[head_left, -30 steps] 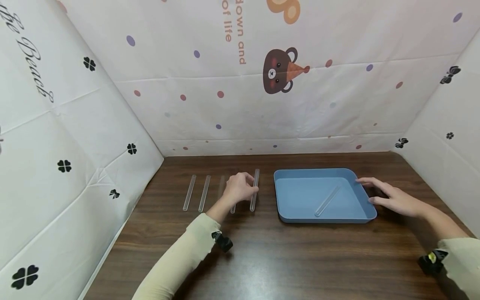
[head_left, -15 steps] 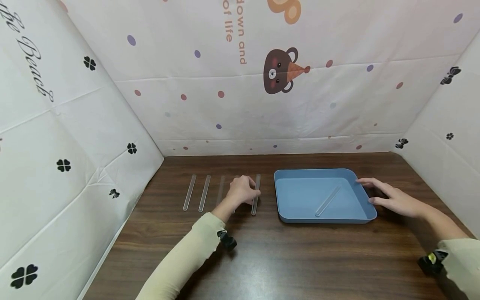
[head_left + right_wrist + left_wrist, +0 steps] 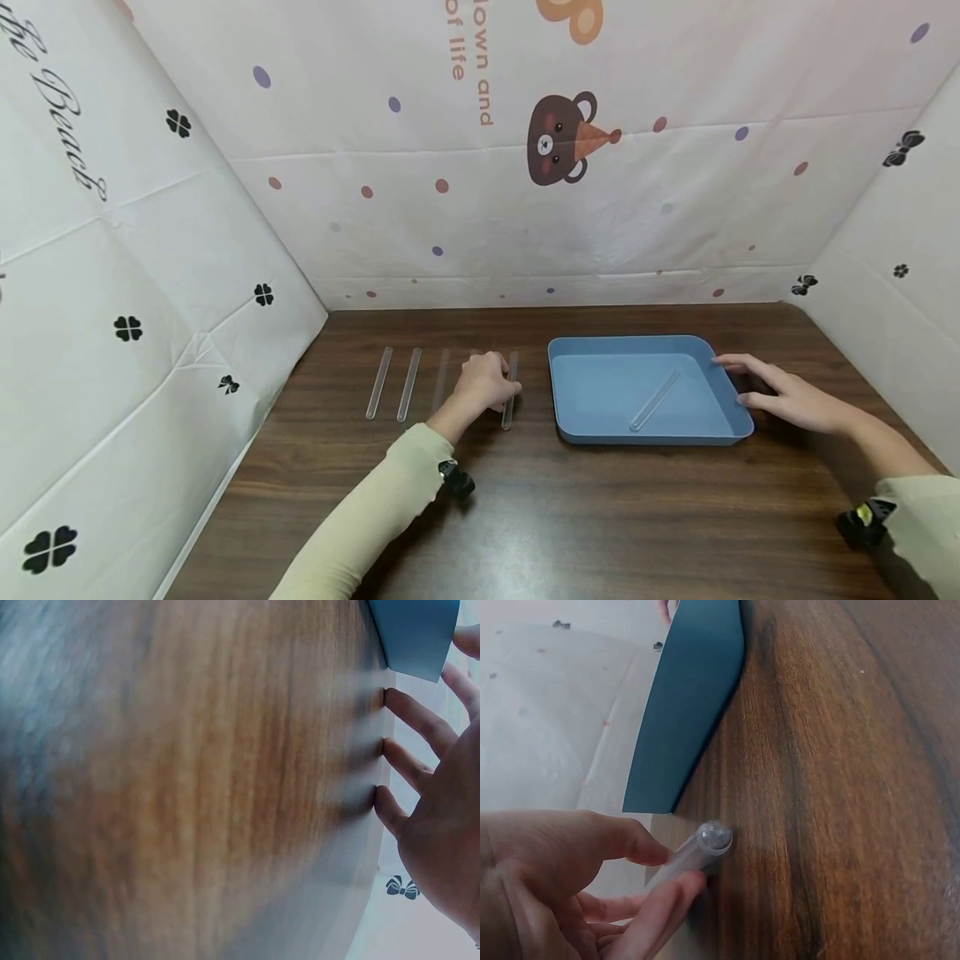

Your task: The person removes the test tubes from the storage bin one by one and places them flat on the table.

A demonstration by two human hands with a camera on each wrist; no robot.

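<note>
A clear test tube [image 3: 507,414] is pinched between the thumb and fingers of my left hand [image 3: 482,385]; its rounded end [image 3: 715,837] faces the camera in the left wrist view. Left of that hand, clear test tubes [image 3: 379,383] lie in a row on the table, part of it covered by the hand and forearm. One more test tube [image 3: 655,402] lies slanted inside the blue tray [image 3: 645,439]. My right hand [image 3: 795,403] touches the tray's right side with thumb and forefinger. Its other fingertips [image 3: 384,796] rest on the table in the right wrist view.
The dark wooden table [image 3: 570,525] is bounded by white printed sheets at the back [image 3: 480,233], on the left [image 3: 202,433] and on the right [image 3: 892,225]. Bare wood lies between the left hand's test tube and the tray.
My left hand and its test tube have shifted slightly right and nearer, then stayed nearly still. The right hand and the tray have not moved.
</note>
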